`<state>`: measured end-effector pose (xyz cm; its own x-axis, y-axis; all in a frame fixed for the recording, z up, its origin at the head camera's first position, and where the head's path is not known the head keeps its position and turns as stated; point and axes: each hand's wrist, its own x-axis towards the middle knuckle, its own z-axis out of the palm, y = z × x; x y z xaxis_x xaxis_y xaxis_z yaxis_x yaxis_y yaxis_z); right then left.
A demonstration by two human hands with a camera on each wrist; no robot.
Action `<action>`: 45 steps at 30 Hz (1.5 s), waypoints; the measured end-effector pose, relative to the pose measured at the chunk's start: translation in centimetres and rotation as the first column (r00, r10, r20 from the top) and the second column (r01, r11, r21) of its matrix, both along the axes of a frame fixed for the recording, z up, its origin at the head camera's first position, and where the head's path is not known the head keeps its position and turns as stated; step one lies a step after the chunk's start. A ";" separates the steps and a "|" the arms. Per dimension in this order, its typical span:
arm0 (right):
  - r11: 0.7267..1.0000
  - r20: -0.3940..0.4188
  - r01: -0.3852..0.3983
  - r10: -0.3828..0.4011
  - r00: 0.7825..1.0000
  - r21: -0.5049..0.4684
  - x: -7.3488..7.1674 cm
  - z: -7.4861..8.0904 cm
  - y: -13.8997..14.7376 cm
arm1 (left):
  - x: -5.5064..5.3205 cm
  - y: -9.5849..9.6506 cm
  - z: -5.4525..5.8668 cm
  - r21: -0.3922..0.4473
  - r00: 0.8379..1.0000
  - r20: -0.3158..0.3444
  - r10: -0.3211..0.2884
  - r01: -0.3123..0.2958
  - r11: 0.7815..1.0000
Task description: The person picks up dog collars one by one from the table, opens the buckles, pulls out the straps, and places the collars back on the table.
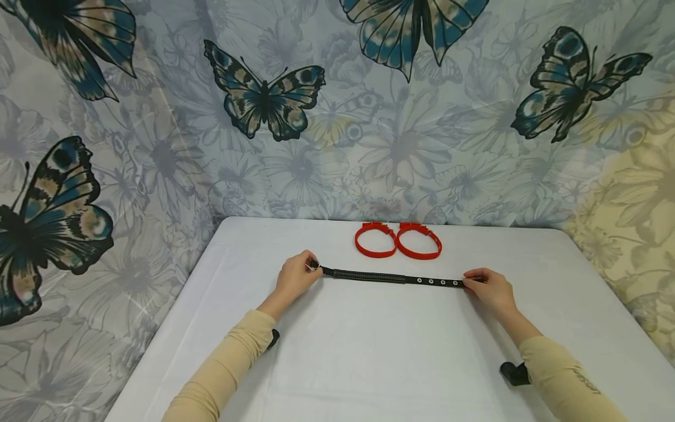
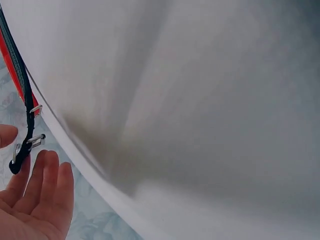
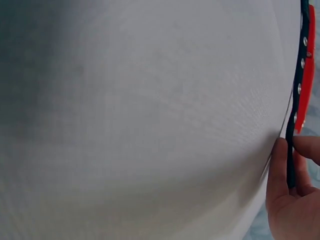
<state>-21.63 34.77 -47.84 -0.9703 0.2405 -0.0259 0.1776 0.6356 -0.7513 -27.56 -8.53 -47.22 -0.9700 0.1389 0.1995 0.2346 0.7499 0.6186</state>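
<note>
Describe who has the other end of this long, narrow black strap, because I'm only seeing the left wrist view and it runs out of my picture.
Observer: The right hand pinches the other end of the long, narrow black strap.
Operator: How's it made near there?
Observer: Four metal-ringed eyelets show in a row, close to that hand.
Operator: And I catch some red behind it. One piece or more?
Observer: Two pieces: a round red loop and, beside it, a second round red loop, both on the white table.
</note>
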 end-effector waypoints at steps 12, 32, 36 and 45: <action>0.931 -0.109 -0.108 0.155 0.982 0.349 -0.2 -0.1 -0.3 | -0.3 0.2 -0.1 -0.312 0.983 -0.176 -0.055 -0.002 0.950; 0.859 -0.106 -0.155 0.235 0.966 0.488 -0.1 0.2 -1.1 | -0.4 0.2 -0.6 -0.421 0.977 -0.172 -0.123 0.040 0.906; 0.862 -0.085 -0.160 0.228 0.970 0.481 -0.1 0.2 -1.0 | -0.6 -0.5 -0.6 -0.441 0.986 -0.138 -0.096 0.025 0.897; 0.861 -0.035 -0.167 0.209 0.977 0.480 0.0 0.1 -0.8 | -0.3 -0.9 -0.5 -0.523 0.965 -0.214 -0.150 0.016 0.852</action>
<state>-21.60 33.97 -47.71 -0.9919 0.0168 0.1261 -0.0300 0.9325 -0.3600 -27.88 -9.44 -47.69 -0.8818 0.3640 0.2998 0.4001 0.9140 0.0672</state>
